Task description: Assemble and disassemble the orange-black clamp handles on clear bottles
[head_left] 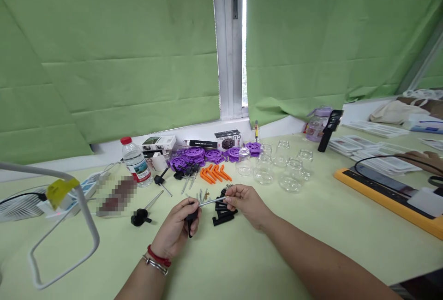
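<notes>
My left hand (180,226) is closed around a black plastic part (191,221), from which a thin metal rod (212,201) points right. The fingers of my right hand (244,203) pinch the rod's far end. Just beyond and below the rod lie several black pieces (223,218) and loose metal rods. Orange angled pieces (215,173) rest further back, in front of purple openwork discs (194,154). Another black part with a rod (141,217) lies to the left of my left hand, and more such parts (159,180) sit behind it.
Clear glass jars (263,173) stand right of the purple discs. A water bottle (136,161) with a red cap is at the back left, near a grey metal frame (93,231). At the right are an orange-edged device (387,207), papers, and another person's hand (424,160).
</notes>
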`<state>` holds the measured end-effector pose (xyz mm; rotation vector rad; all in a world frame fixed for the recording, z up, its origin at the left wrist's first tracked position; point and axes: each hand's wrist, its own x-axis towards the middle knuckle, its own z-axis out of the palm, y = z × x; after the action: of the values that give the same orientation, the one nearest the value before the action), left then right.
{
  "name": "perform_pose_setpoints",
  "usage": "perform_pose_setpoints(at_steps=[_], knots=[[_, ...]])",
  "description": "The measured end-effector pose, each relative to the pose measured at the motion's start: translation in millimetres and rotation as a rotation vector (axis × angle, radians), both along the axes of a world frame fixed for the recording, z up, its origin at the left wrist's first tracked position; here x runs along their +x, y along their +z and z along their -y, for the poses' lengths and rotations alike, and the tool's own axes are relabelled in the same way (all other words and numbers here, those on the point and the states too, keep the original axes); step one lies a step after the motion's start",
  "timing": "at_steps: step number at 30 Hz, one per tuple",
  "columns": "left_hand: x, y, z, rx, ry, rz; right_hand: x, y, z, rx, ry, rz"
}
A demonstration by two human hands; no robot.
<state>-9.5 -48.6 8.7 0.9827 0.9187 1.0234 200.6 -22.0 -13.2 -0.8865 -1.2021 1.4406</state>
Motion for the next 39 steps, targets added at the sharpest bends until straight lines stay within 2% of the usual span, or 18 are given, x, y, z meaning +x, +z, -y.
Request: perform_pose_setpoints(at_steps=[10,20,25,32,39], knots=[[1.0,3.1,1.4,-0.006,-0.004,-0.015,2.1,4.1,-1.3,0.037,-0.032,0.137],[1.3,3.2,1.4,-0.019,-0.016,-0.033,5.2,1.6,-0.5,0.157,0.013,0.321],[2.4,3.7,2.2,-0.026,-0.02,-0.032,1.9,-1.3,-1.5,0.069,0.061,0.316],[2.6,3.5,2.0,-0.015,0.002,-0.018,-1.2,-1.1,-0.1,0.06,0.042,0.261],[2.2,0.6,1.6,-0.019,-0.013,-0.017,-0.4,-1.4,-0.3,0.132,0.005,0.317]])
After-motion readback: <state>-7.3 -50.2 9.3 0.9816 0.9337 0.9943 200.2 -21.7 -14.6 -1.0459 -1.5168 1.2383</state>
